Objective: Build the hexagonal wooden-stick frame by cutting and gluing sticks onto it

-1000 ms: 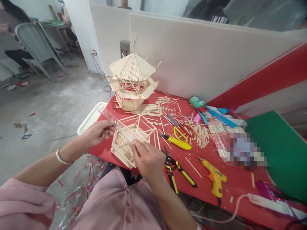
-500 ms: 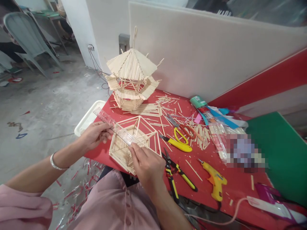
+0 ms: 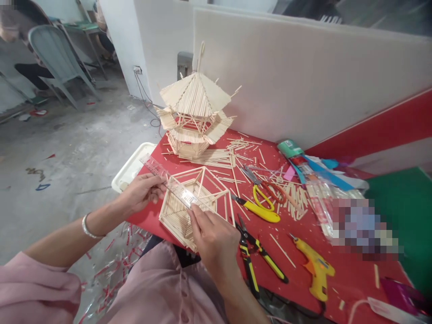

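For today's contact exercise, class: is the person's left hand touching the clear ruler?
Touching. Head view: the left hand pinches the clear ruler between thumb and fingers.

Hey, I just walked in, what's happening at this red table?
A person in pink sleeves is laying a clear ruler across a flat hexagonal stick frame on the red table. The left hand grips the ruler's far end; the right hand holds its near end down on the frame. A stick pagoda stands behind. Yellow scissors, pliers and a yellow glue gun lie untouched to the right.
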Motion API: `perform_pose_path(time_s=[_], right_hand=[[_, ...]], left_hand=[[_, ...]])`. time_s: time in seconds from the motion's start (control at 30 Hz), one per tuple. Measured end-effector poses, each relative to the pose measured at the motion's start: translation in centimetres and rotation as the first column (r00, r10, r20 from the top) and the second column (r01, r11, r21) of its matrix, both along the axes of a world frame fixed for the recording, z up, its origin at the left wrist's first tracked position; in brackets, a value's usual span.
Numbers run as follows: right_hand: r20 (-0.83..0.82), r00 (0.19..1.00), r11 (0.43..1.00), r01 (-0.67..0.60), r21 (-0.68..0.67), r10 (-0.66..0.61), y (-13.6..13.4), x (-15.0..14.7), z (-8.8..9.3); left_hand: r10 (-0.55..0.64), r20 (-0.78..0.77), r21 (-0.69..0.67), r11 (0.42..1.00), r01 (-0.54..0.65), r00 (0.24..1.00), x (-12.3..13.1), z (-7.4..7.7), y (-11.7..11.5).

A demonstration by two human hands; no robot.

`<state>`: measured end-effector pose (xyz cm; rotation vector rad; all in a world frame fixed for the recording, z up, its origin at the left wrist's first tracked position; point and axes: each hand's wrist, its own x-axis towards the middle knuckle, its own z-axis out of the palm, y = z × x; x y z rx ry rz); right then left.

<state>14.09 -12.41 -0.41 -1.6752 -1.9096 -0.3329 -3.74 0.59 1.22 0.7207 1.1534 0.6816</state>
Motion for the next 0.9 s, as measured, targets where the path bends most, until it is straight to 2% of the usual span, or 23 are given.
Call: perform_pose_path(time_s=[0.27, 0.53, 0.73, 0.9], right_hand=[[0.002, 1.0, 1.0, -0.01, -0.006, 0.01, 0.0, 0.0, 0.1], [-0.013, 1.0, 1.0, -0.021, -0.005, 0.021, 0.0, 0.0, -0.1], [-0.016, 1.0, 1.0, -0.018, -0.008, 0.018, -0.1, 0.1, -0.3], [-0.01, 1.0, 1.0, -0.022, 0.005, 0.022, 0.0, 0.1, -0.3]], left_hand=[[-0.01, -0.018, -0.008, 1.0, 0.01, 1.0, -0.2, 0.0, -0.1], [0.004, 0.066, -0.105, 0.994, 0.003, 0.998, -0.1, -1.2, 0.6], [0.066, 0.066, -0.001, 0.998, -0.066, 0.996, 0.5, -1.3, 1.2], [0.067, 0.039, 0.042, 0.997, -0.069, 0.997, 0.6, -1.3, 1.5]])
